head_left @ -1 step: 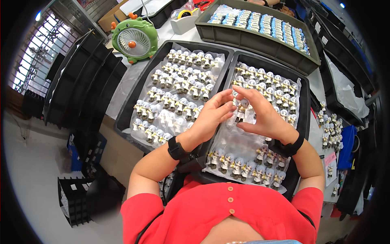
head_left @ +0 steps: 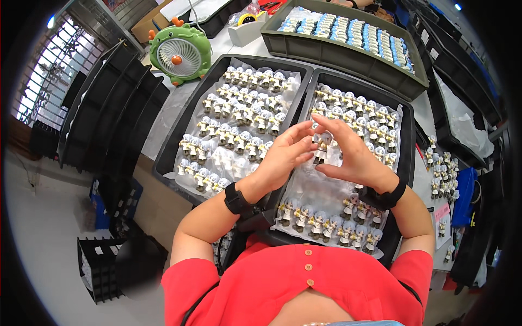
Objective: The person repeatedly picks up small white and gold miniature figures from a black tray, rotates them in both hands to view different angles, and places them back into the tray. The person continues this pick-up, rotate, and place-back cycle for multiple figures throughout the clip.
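Note:
Both my hands are raised over the right black tray (head_left: 409,163), fingers curved toward each other. Between them is a small figurine (head_left: 322,142) with pale hair, white-and-gold clothing and a dark base. It looks larger than the figurines in the rows behind it, and stands upright. The fingertips of my left hand (head_left: 283,155) close in at its left side and head. My right hand (head_left: 356,157) curls around its right side, index finger by the head and thumb below, apart from the base. The exact contact points are partly hidden.
Another black tray (head_left: 163,157) to the left holds rows of similar figurines. Behind stand a grey-green bin (head_left: 348,68) of blue-and-white pieces, a green fan (head_left: 180,52) and a tape dispenser (head_left: 247,30). More figurines (head_left: 445,176) and a blue box (head_left: 465,195) are at the right.
The figurine between my hands has shifted slightly left and turned a little. My hands have barely moved.

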{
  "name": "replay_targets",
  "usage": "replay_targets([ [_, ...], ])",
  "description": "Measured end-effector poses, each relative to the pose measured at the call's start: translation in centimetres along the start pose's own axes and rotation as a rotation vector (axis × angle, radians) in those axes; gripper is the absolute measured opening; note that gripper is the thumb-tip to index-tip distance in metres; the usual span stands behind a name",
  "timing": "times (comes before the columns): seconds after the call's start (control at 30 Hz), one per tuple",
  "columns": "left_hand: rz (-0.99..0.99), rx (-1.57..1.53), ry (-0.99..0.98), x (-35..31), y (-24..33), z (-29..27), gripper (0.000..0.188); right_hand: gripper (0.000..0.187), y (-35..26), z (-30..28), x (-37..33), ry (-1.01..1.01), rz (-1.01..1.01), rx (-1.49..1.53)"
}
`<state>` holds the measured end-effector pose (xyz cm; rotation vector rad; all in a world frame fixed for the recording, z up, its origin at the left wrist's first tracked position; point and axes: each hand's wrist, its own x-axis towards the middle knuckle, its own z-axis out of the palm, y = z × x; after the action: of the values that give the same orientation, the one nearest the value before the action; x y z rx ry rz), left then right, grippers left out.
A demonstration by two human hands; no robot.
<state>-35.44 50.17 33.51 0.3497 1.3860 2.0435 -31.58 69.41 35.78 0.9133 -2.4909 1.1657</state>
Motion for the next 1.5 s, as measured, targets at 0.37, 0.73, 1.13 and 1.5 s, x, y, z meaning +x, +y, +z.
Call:
replay_targets([
  [0.37,0.045,-0.07,-0.143,-0.4,1.5,1.0,0.056,0.095,0.5,0.8,-0.1,0.146,-0.092,0.109],
  [0.73,0.157,0.085,-0.031,-0.4,0.8,1.3,0.059,0.095,1.3,1.4,-0.1,0.192,-0.137,0.09],
  [1.13,0.175,0.037,-0.007,-0.7,0.6,1.5,0.055,0.099,1.4,2.0,-0.4,0.213,-0.156,0.053],
  [1.5,0.096,-0.199,-0.145,-0.5,1.3,1.0,0.052,0.098,1.7,1.8,-0.5,0.236,-0.04,0.061],
])
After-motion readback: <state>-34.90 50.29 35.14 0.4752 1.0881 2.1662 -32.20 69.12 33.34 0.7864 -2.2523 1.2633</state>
